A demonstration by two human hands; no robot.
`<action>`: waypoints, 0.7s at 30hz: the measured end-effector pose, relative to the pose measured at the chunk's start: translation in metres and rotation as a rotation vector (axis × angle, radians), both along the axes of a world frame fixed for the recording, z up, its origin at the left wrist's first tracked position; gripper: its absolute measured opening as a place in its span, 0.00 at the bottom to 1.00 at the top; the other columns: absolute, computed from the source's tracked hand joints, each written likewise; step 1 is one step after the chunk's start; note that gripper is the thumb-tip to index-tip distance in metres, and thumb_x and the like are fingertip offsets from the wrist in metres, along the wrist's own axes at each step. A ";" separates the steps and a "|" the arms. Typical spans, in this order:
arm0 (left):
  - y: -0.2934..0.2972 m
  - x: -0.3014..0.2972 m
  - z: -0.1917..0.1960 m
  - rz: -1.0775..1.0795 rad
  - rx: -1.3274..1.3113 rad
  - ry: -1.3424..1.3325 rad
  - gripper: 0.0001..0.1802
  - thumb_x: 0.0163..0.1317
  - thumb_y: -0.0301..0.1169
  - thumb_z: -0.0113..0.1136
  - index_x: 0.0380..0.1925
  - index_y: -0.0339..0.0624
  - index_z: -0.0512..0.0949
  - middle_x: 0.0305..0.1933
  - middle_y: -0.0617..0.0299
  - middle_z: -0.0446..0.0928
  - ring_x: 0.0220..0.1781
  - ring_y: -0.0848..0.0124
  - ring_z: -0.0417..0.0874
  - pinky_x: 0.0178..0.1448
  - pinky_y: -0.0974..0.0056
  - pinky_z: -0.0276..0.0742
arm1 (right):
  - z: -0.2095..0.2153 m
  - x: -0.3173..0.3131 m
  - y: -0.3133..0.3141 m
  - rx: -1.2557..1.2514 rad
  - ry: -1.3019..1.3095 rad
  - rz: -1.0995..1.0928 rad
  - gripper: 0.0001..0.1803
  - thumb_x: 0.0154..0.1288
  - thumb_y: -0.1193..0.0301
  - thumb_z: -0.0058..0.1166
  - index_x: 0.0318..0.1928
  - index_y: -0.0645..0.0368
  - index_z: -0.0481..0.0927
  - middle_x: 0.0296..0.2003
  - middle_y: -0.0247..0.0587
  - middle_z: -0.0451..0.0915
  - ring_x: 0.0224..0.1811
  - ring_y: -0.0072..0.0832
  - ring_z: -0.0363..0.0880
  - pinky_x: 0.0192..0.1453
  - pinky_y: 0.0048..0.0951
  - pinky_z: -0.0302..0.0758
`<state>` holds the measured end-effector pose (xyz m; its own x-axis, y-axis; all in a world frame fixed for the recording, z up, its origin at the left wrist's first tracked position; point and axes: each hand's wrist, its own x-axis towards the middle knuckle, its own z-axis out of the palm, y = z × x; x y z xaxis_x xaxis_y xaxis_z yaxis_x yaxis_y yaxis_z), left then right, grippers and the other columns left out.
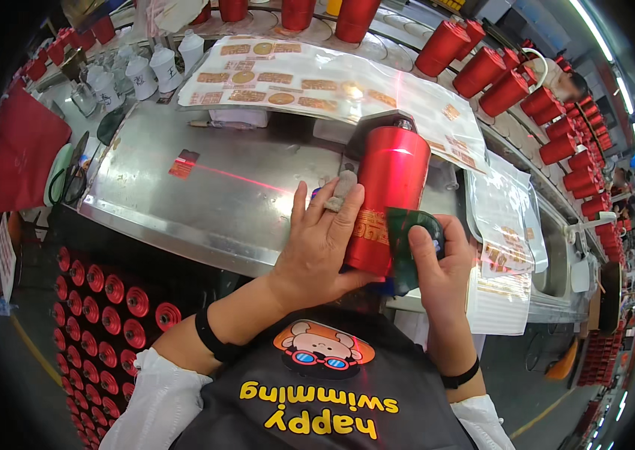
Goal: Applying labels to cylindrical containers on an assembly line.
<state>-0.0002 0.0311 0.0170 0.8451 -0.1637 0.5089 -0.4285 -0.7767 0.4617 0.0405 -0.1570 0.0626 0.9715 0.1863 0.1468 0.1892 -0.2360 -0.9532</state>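
A shiny red bottle (394, 169) lies tilted in front of me, its far end against a dark holder (382, 120). Gold printed decoration (370, 226) shows near its close end. My left hand (317, 244) steadies the bottle from the left, fingers stretched along its side and thumb by the near end. Grey covers sit on some of its fingertips. In my right hand (441, 259) is a dark green flat scraper (405, 259), pinched between thumb and fingers, with its edge against the bottle's right side. The palm side of my left hand is hidden.
Sheets of gold decals (287, 79) cover the far side of the steel worktable (182, 202); more sheets (508, 217) lie at right. Red bottles (482, 67) line a curved conveyor behind. White bottles (141, 79) stand far left. Racked red bottles (100, 307) fill the lower left.
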 end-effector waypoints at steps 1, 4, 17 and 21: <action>0.001 0.001 -0.001 -0.012 -0.023 0.006 0.62 0.49 0.58 0.68 0.71 0.27 0.51 0.67 0.39 0.65 0.71 0.41 0.60 0.74 0.34 0.40 | -0.006 0.001 -0.004 0.028 0.042 -0.036 0.11 0.68 0.68 0.60 0.41 0.62 0.75 0.29 0.28 0.77 0.30 0.12 0.70 0.35 0.16 0.70; 0.005 0.003 -0.014 -0.028 -0.088 0.019 0.61 0.49 0.58 0.68 0.71 0.27 0.51 0.66 0.39 0.66 0.71 0.42 0.60 0.74 0.33 0.39 | -0.019 0.004 -0.021 0.127 0.095 -0.141 0.09 0.69 0.69 0.59 0.39 0.62 0.76 0.29 0.27 0.77 0.29 0.12 0.70 0.33 0.17 0.69; 0.006 0.001 -0.005 0.026 -0.044 -0.043 0.57 0.48 0.56 0.69 0.69 0.27 0.58 0.40 0.46 0.78 0.66 0.45 0.67 0.71 0.28 0.41 | 0.041 -0.018 0.022 -0.457 -0.564 0.252 0.13 0.55 0.74 0.66 0.40 0.61 0.79 0.33 0.36 0.78 0.33 0.27 0.76 0.40 0.29 0.71; 0.002 0.001 -0.003 0.026 -0.065 -0.094 0.56 0.47 0.56 0.70 0.67 0.27 0.60 0.41 0.44 0.78 0.66 0.46 0.68 0.71 0.29 0.40 | 0.023 -0.011 -0.008 -0.020 -0.017 -0.114 0.09 0.70 0.69 0.55 0.42 0.64 0.76 0.31 0.31 0.78 0.33 0.14 0.72 0.36 0.18 0.71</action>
